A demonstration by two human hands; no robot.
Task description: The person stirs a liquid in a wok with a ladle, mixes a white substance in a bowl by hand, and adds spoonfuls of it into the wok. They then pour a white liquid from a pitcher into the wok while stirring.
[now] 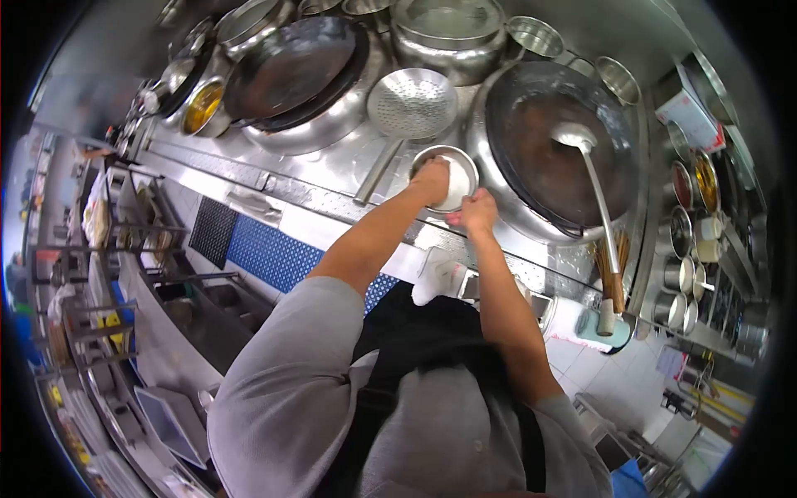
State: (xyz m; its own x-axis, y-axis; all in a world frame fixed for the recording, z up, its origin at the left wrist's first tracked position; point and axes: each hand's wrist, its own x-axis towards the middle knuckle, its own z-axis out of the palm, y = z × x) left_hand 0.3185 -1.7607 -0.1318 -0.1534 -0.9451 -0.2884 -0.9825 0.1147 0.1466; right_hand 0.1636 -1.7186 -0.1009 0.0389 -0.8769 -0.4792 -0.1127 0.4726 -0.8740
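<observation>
A round metal bowl (470,170) with a white substance (457,187) in it is at the front edge of the steel cooktop, between two woks. My left hand (431,181) reaches over the bowl's left side and into it; its fingertips are hidden, so its grip cannot be made out. At the bowl's near right rim, my right hand (476,212) is closed on the edge. Just behind the bowl lies a perforated strainer (413,103), its handle slanting down to the left. The right wok (531,149) holds a long-handled ladle (594,170).
The left wok (290,70) sits beside a pot of yellow liquid (202,108). A large lidded pot (448,41) stands at the back. Condiment pots (681,274) line the right side. A white cloth (433,276) and a bamboo brush (606,259) are near the front edge.
</observation>
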